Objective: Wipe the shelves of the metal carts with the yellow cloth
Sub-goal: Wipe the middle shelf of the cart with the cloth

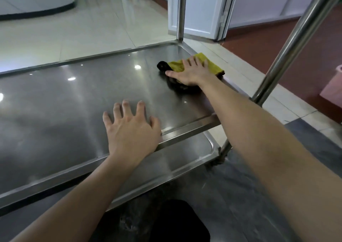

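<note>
Cloth point(212, 65), yellow, bunched at far right corner of upper shelf point(83, 93), partly over the rim. Right hand point(190, 74) flat on it, fingers straight and slightly apart, pressing down. Left hand point(129, 129) palm-down on bare steel near the front edge, fingers splayed. Lower shelf point(187, 158) shows beneath. Pink bin point(333, 86) on the floor, far right.

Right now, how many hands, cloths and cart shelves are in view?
Hands: 2, left hand and right hand
Cloths: 1, yellow cloth
Shelves: 2, upper shelf and lower shelf
Total: 5
</note>
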### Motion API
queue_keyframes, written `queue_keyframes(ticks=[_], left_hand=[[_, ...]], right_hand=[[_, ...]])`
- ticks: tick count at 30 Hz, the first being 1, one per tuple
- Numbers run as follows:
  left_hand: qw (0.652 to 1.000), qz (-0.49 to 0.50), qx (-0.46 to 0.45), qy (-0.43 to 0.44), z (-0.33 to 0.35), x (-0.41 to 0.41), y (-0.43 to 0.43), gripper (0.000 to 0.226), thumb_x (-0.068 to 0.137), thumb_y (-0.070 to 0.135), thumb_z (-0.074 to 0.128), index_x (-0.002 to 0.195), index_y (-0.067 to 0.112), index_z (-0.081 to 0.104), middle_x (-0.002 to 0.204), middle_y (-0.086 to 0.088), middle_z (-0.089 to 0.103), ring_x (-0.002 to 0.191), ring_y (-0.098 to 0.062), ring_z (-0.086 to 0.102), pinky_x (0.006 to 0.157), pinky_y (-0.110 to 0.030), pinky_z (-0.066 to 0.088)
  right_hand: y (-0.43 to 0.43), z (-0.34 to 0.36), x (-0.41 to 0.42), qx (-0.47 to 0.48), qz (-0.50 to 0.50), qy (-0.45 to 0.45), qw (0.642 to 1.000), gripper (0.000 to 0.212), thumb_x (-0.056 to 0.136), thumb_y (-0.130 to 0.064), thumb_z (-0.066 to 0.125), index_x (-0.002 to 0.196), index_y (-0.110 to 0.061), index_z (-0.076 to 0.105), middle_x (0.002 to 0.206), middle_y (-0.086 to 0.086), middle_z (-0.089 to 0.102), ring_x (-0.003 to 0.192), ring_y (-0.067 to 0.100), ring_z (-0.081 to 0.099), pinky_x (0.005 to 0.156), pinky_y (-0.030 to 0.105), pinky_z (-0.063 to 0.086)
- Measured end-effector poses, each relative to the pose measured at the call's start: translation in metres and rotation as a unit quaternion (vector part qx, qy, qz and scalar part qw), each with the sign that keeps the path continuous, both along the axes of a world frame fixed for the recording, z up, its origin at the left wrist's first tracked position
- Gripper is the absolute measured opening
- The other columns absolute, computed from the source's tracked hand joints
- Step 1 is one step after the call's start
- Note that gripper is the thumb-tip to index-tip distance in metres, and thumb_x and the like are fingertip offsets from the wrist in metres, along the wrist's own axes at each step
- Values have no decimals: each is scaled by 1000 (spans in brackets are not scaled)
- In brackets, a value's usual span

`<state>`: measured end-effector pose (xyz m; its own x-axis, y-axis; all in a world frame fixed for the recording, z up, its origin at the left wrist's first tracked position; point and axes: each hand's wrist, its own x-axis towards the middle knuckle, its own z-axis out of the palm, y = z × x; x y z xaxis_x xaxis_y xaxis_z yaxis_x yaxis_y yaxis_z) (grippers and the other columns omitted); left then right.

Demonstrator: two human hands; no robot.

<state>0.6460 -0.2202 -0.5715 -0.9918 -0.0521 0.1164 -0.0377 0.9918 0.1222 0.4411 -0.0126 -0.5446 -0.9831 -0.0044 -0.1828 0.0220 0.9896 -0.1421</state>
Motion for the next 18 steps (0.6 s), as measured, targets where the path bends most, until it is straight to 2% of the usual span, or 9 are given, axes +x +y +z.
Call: queue_keyframes(ticks=[3,7,9,12,16,18], left_hand=[[1000,4,3,-2,2,1,-1,70,96,57,19,156,26,41,165,-18,36,155,-39,28,124,-66,23],[1000,3,7,7,0,2,1,69,96,56,20,154,25,42,163,-17,37,154,-39,29,124,-66,23],[1000,6,11,12,-3,3,1,69,97,55,21,155,25,42,164,-18,37,155,-40,28,125,-66,21],[1000,3,14,10,-5,1,2,68,98,53,22,158,25,39,166,-20,35,157,-41,25,125,-67,19],[1000,9,15,19,-5,-1,4,68,98,51,24,158,22,40,165,-21,37,156,-42,27,124,-68,20],[1000,5,10,11,-5,-2,4,69,98,52,23,158,23,39,166,-21,35,157,-42,26,124,-68,20]], right_hand=[[22,-2,71,-29,-15,6,999,125,79,-104,22,172,-24,-1,179,7,-11,165,28,-13,130,58,-9],[54,-7,169,-7,2,-3,1000,130,69,-108,20,172,-31,1,180,0,-8,165,21,-8,133,52,-3],[56,-6,154,-5,9,-8,1000,128,70,-107,26,172,-32,3,180,-2,-6,165,20,-8,133,52,-3],[43,-3,80,-21,43,25,999,126,74,-106,33,172,-30,7,180,-2,-5,165,18,-9,132,51,-7],[9,-3,10,-4,69,31,997,137,65,-112,30,172,-27,14,180,0,4,166,20,-2,132,54,-4],[1,10,6,-46,43,11,998,145,56,-117,21,170,-27,24,179,3,12,165,25,7,131,58,4]])
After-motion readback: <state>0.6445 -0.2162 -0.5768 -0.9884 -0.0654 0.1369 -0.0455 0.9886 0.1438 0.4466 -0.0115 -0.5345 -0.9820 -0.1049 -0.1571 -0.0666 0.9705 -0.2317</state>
